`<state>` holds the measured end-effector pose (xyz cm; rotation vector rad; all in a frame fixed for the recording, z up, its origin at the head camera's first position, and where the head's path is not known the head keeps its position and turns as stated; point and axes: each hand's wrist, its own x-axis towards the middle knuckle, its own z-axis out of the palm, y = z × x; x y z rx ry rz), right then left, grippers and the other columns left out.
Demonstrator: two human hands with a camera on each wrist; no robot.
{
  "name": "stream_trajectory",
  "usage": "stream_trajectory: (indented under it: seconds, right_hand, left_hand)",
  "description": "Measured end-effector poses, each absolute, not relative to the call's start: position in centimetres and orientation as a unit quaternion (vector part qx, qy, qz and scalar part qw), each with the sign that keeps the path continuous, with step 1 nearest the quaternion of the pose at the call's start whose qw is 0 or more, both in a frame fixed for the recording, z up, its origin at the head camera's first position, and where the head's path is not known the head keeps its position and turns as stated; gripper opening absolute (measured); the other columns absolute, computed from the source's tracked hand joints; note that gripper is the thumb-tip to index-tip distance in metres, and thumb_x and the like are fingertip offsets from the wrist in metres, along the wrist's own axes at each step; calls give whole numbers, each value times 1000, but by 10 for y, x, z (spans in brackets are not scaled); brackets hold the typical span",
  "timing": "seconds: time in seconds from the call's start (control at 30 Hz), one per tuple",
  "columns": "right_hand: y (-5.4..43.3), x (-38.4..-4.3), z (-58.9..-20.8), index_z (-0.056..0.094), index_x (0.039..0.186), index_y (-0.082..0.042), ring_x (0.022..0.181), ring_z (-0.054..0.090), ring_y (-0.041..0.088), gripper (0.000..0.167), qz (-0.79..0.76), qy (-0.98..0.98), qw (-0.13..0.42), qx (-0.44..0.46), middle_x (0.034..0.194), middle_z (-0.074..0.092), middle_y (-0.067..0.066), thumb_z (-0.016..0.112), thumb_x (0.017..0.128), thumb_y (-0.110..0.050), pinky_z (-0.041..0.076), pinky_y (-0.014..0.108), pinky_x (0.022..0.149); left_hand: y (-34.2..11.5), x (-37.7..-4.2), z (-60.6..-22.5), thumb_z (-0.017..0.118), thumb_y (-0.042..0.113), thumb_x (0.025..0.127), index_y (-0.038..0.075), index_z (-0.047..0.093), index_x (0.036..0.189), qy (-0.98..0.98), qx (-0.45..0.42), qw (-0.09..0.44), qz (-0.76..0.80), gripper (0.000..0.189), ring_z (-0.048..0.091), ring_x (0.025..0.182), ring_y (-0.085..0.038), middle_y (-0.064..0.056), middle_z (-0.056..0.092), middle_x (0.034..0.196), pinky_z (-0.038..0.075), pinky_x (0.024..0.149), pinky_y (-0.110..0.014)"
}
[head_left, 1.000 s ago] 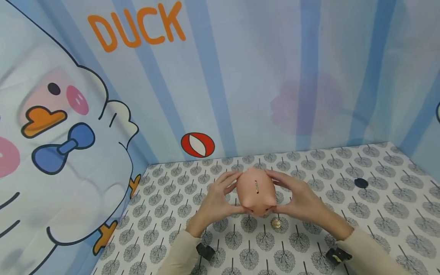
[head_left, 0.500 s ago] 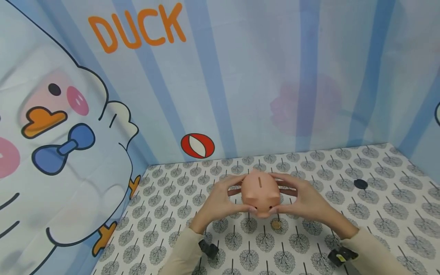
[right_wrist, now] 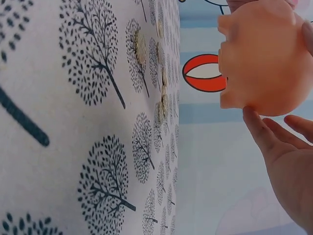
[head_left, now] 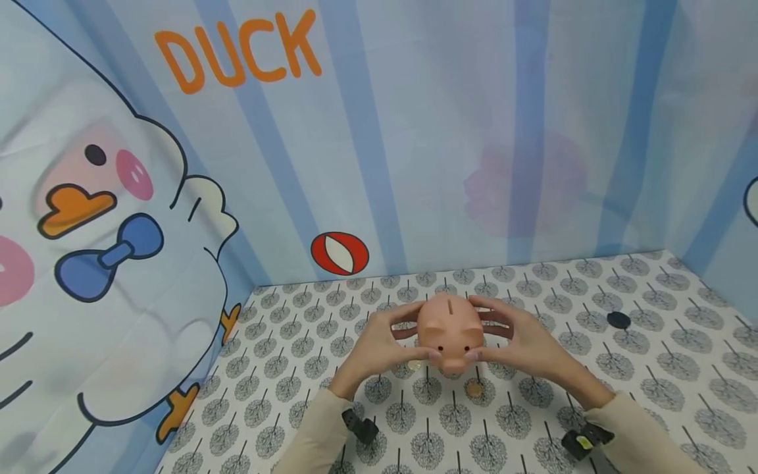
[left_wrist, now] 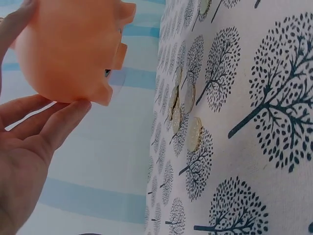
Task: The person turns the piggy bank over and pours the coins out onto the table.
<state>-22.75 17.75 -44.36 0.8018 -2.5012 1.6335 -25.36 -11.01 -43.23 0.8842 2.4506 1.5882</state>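
Note:
An orange-pink piggy bank (head_left: 450,329) is held off the table between both hands, its snout facing me and the coin slot showing on its back. My left hand (head_left: 379,342) grips its left side, the thumb near the snout and the fingers behind. On the other side my right hand (head_left: 524,342) holds it in the same way. Both wrist views show a gap between its feet and the cloth. Beneath it, several gold-coloured coins (left_wrist: 194,133) lie on the cloth; in the head view the pig hides most, but one coin (head_left: 474,389) shows in front.
A black round disc (head_left: 618,320) lies on the tree-patterned tablecloth (head_left: 260,368), right of the hands. Behind the table hangs a blue striped curtain (head_left: 438,131) with a printed duck on the left. Each wrist wears a small black device (head_left: 360,426).
The piggy bank has tipped so that its snout and eyes come up into view and the slot leans back. Both hands turned with it. A coin beside the left thumb now shows.

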Motion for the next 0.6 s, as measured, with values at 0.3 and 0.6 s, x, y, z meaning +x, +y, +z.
stream_trajectory:
  seconds: [0.3,0.6]
  right_hand:
    - [180,-229,-443,41,159,0,140,55,51,100,529,-809,7,257,163,43,26,94,78,-27,56,51,108]
    - [190,-230,-448,40,161,-5,140,54,51,100,519,-817,9,252,165,41,24,93,80,-28,58,49,109]
  left_hand:
    - [-107,-259,-434,93,26,81,25,55,153,796,304,50,521,81,65,135,-28,-3,60,155,58,106,-24]
    - [-99,-261,-433,96,25,78,25,55,153,807,298,70,505,85,65,135,-24,-2,59,155,58,108,-27]
